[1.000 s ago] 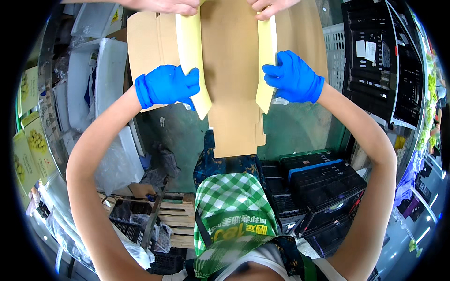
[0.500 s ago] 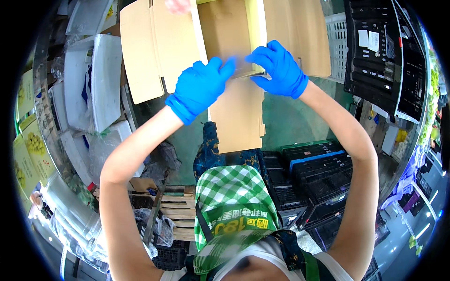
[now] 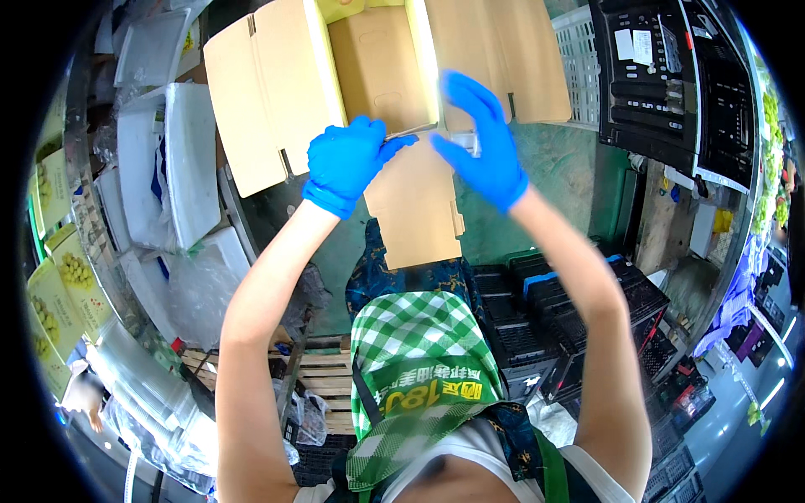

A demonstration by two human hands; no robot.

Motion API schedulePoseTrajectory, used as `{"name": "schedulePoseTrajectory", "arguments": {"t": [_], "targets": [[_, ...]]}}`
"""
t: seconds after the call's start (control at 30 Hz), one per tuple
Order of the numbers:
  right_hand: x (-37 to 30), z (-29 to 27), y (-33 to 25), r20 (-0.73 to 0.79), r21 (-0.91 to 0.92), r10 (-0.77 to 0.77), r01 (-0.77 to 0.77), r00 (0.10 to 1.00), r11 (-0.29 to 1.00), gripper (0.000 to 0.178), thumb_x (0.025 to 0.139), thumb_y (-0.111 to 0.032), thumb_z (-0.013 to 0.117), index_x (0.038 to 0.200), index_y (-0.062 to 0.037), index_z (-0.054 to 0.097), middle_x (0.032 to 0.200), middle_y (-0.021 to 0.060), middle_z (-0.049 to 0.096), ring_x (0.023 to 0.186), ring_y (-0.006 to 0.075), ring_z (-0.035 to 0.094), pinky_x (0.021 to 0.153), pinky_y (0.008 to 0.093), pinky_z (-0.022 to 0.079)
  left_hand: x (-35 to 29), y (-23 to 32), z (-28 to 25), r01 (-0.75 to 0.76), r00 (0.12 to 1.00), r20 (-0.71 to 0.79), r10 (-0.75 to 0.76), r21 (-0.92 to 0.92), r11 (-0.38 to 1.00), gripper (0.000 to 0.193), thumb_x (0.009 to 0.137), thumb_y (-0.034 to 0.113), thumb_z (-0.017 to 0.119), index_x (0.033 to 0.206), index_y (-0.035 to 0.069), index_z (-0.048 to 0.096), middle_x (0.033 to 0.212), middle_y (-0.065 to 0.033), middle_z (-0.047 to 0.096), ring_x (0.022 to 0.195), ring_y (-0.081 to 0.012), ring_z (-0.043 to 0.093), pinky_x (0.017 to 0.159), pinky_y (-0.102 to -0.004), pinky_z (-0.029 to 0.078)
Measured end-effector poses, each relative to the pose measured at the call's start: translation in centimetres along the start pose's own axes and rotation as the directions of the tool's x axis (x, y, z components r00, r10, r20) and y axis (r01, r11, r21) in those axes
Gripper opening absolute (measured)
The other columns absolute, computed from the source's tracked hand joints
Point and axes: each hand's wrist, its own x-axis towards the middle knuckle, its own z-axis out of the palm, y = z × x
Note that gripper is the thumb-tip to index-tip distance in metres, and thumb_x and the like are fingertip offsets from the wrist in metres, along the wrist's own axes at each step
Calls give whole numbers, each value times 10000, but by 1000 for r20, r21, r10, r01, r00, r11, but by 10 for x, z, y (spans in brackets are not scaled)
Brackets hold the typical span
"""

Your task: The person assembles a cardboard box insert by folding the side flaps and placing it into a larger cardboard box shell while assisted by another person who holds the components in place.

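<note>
An open cardboard box [image 3: 424, 59] lies ahead of me, brown inside with pale yellow along its wall edges. Its flaps spread outward: the left flap [image 3: 268, 96], the right flap [image 3: 532, 80] and the near flap [image 3: 417, 214], which hangs toward my apron. Blue gloves cover both hands. My left hand [image 3: 346, 161] is closed on the box's near left corner, its thumb stretched along the near edge; its other fingertips are partly hidden. Slightly blurred, my right hand [image 3: 486, 138] is held with fingers and thumb apart beside the near right corner, holding nothing.
White foam boxes [image 3: 191, 168] stand at the left. Black plastic crates [image 3: 650, 92] are at the far right, beside a white slotted crate [image 3: 579, 63]. More black crates [image 3: 579, 310] sit near my right side. A wooden pallet [image 3: 327, 377] lies low on the left.
My right hand has drawn back from the box's near edge and its fingers have spread. The left hand stays at the near left corner. The view has shifted slightly.
</note>
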Motion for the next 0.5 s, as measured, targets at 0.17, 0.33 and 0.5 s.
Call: {"name": "schedulePoseTrajectory", "arguments": {"t": [0.17,0.33,0.5], "targets": [[-141,34,-56,97,25,934,-939,344,343,397,834,-174,666,1162,2,528,1166,141,513,1039,222,532,884,336,446,-2,-1,-8,-13,999,-48,9,-80,997,466,788,539,614,541,151,542,519,-59,504,419,-209,537,392,-301,395],[-171,27,-60,222,279,934,-936,280,215,322,841,-173,650,1116,-26,570,1111,107,585,1008,174,556,879,309,450,4,0,-20,-15,995,-102,4,-103,995,489,767,549,634,512,147,523,500,-63,507,411,-208,537,379,-306,381],[-109,-13,-55,714,651,635,-614,295,-446,509,842,-131,623,1310,-50,441,1119,99,581,1019,198,566,856,330,468,3,-3,-17,-29,997,-74,20,-126,992,491,758,555,639,516,144,523,500,-59,503,408,-213,537,375,-315,386]]}}
